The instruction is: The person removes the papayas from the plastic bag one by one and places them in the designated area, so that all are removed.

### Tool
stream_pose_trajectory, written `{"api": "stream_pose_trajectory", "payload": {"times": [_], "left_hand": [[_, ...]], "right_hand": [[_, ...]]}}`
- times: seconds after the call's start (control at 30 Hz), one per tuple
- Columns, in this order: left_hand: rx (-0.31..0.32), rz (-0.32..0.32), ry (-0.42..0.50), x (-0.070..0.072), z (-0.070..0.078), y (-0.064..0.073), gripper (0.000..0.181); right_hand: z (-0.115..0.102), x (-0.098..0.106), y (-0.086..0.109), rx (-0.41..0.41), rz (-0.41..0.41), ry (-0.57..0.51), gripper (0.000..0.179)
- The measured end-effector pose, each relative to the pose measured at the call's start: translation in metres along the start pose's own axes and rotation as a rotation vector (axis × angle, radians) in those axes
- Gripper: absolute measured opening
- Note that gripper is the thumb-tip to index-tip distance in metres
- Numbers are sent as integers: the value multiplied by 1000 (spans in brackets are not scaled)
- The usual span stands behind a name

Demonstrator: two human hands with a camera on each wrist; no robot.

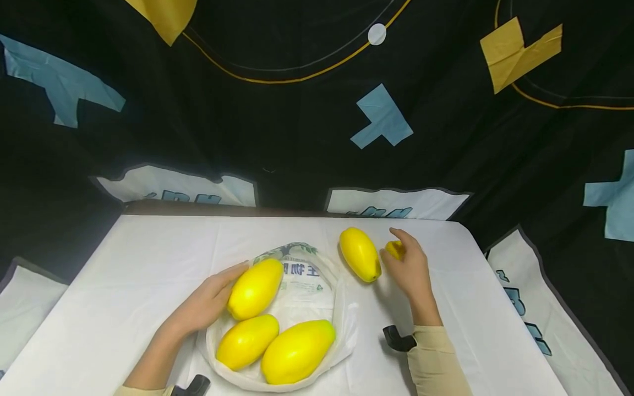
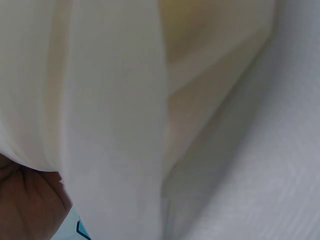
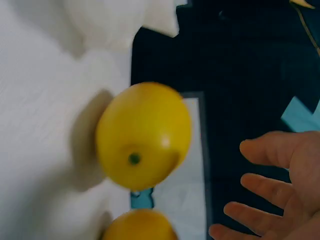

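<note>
A white plastic bag (image 1: 342, 313) stands with its mouth spread, holding three yellow mangoes, among them an upper one (image 1: 255, 289) and a large green-tipped one (image 1: 299, 352). My left hand (image 1: 210, 300) lies along the bag's left rim, against the upper mango; its thumb and fingertips are hidden. In the left wrist view, the bag (image 2: 115, 100) covers most of the hand (image 2: 30, 200). On the right, my right hand (image 1: 408, 269) is beside another mango (image 1: 394, 249), mostly hidden behind it. A further mango (image 1: 360, 254) lies just left. The right wrist view shows spread fingers (image 3: 267, 150), apart from the nearer mango (image 3: 145, 137).
A white cloth covers the table (image 1: 163, 247). Its back edge meets a black curtain (image 1: 297, 143) with blue and yellow patches. Dark wrist camera mounts (image 1: 398, 339) sit at both sleeves.
</note>
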State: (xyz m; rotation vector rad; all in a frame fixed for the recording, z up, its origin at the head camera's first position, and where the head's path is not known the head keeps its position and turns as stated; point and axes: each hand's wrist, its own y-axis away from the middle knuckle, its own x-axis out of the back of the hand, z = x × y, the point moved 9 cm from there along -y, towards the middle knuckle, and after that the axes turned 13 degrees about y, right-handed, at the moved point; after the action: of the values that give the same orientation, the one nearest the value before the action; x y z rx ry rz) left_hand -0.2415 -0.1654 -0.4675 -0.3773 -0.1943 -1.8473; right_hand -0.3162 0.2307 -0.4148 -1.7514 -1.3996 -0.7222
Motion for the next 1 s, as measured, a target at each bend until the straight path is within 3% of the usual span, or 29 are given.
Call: {"api": "stream_pose_trajectory", "payload": {"times": [0.13,0.33,0.6,0.8,1.0], "left_hand": [[-2,4,-4,0,0,-1,47],[-8,7,-14,1,0,0,47],[-9,6,-15,0,1,0,47],[-5,6,-11,0,1,0,47],[0,6,-9,1,0,0,47]], "right_hand": [[-19,5,3,49,-8,-5,53],[-43,5,13,92,-82,-104,54],[-74,-1,29,226,-160,-208,54],[-89,-14,39,261,-219,-177,52],[-104,-25,50,368,-279,-138,54]]}}
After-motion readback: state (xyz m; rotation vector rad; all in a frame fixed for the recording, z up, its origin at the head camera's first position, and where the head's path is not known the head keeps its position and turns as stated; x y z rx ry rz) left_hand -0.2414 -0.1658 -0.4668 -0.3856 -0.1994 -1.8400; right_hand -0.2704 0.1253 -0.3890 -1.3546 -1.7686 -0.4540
